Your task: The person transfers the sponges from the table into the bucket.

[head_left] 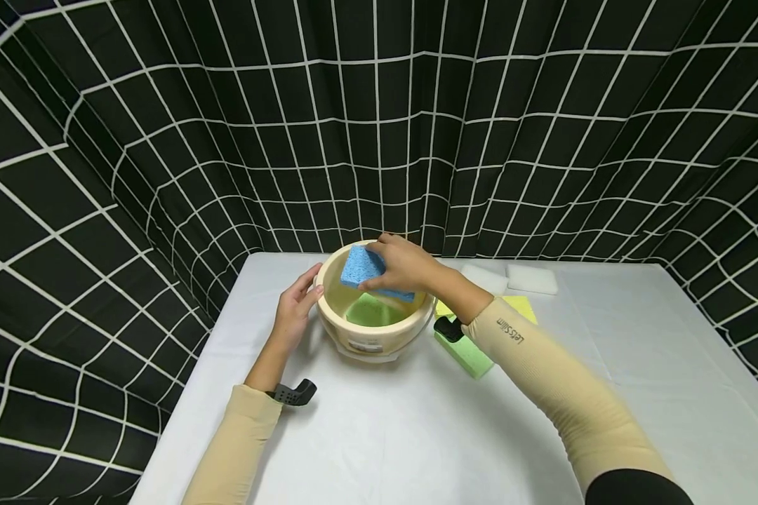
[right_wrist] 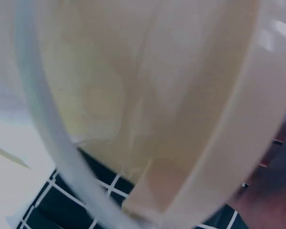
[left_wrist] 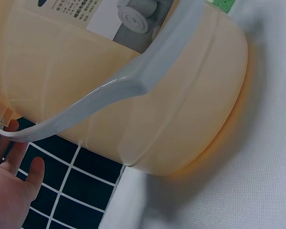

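In the head view a cream plastic bucket point(head_left: 341, 331) stands on the white-covered table. My left hand point(head_left: 293, 308) touches its left side, fingers extended and the thumb at the rim. The left wrist view shows that hand point(left_wrist: 14, 179) beside the joint of the bucket's pale handle point(left_wrist: 119, 86), which hangs down. Over the bucket's opening, my right hand point(head_left: 404, 265) holds a blue sponge point(head_left: 360, 266) between thumb and fingers. Something green point(head_left: 373, 308) lies inside, partly hidden by the sponge. The right wrist view is blurred, with the right hand point(right_wrist: 271, 191) at its lower right edge.
Right of the bucket, partly under the right forearm, lie a green sponge point(head_left: 470, 358) and a yellow sponge point(head_left: 522, 306). Behind them are two white pads point(head_left: 483, 279), side by side near the back edge. A black curtain point(head_left: 379, 140) with white grid lines hangs behind the table.
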The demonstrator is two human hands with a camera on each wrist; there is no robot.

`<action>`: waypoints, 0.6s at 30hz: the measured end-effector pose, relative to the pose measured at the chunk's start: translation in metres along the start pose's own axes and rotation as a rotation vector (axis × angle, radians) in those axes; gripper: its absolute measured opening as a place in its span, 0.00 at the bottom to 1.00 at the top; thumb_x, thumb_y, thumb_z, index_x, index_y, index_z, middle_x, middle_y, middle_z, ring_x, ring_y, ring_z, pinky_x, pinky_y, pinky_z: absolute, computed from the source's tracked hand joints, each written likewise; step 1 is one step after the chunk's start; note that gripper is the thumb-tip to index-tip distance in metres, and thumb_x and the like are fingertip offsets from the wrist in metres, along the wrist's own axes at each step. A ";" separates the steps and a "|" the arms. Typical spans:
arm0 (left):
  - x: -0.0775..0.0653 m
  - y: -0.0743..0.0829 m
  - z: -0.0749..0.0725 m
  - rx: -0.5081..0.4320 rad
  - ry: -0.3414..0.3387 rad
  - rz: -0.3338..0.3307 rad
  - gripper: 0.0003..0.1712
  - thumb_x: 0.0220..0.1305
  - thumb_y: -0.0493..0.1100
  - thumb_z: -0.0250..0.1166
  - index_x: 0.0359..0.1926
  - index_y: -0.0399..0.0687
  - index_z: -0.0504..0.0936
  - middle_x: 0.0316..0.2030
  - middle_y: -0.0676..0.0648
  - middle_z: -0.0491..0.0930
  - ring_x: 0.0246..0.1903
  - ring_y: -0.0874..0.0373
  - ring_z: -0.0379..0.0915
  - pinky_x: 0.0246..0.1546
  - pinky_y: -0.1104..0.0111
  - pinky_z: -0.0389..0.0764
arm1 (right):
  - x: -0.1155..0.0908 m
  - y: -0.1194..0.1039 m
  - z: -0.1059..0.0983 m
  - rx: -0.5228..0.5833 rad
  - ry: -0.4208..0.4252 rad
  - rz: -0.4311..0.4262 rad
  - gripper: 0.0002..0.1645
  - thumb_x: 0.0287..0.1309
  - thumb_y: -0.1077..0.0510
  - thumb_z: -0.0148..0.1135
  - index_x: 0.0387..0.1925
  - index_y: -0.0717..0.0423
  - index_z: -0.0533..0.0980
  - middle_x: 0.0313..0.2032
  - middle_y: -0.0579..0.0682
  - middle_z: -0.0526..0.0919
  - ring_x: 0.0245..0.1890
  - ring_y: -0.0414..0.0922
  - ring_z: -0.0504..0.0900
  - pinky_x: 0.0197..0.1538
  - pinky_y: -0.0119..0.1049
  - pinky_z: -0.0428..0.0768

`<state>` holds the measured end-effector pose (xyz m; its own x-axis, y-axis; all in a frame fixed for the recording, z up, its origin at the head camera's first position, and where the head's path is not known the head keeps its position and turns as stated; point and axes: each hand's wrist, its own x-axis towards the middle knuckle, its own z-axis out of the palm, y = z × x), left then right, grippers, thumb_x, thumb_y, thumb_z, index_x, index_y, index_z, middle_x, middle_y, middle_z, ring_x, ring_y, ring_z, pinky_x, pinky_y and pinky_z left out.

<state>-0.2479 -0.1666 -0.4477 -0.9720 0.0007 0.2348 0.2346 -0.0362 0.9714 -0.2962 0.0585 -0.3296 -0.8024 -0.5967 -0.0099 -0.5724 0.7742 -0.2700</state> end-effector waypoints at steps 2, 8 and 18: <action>-0.001 0.000 -0.002 0.006 0.008 0.000 0.28 0.69 0.35 0.55 0.69 0.35 0.64 0.71 0.40 0.62 0.74 0.54 0.51 0.69 0.78 0.64 | 0.004 -0.002 0.003 -0.003 -0.026 0.002 0.51 0.50 0.34 0.68 0.69 0.55 0.65 0.65 0.58 0.70 0.64 0.53 0.71 0.68 0.49 0.74; -0.001 0.001 -0.003 -0.014 0.006 0.008 0.29 0.68 0.34 0.55 0.68 0.33 0.65 0.71 0.39 0.63 0.74 0.53 0.53 0.66 0.80 0.66 | 0.012 -0.006 0.016 -0.032 -0.064 -0.015 0.51 0.49 0.34 0.69 0.68 0.56 0.65 0.67 0.58 0.69 0.67 0.53 0.68 0.72 0.47 0.68; 0.001 -0.001 -0.001 -0.009 -0.007 0.011 0.29 0.68 0.35 0.56 0.68 0.33 0.65 0.71 0.39 0.63 0.74 0.51 0.53 0.65 0.81 0.67 | 0.020 -0.001 0.039 -0.038 -0.114 -0.033 0.51 0.49 0.36 0.71 0.67 0.60 0.66 0.63 0.59 0.72 0.64 0.52 0.71 0.72 0.45 0.68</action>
<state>-0.2487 -0.1679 -0.4487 -0.9694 0.0073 0.2455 0.2449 -0.0450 0.9685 -0.3049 0.0376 -0.3669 -0.7600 -0.6402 -0.1122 -0.6057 0.7602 -0.2350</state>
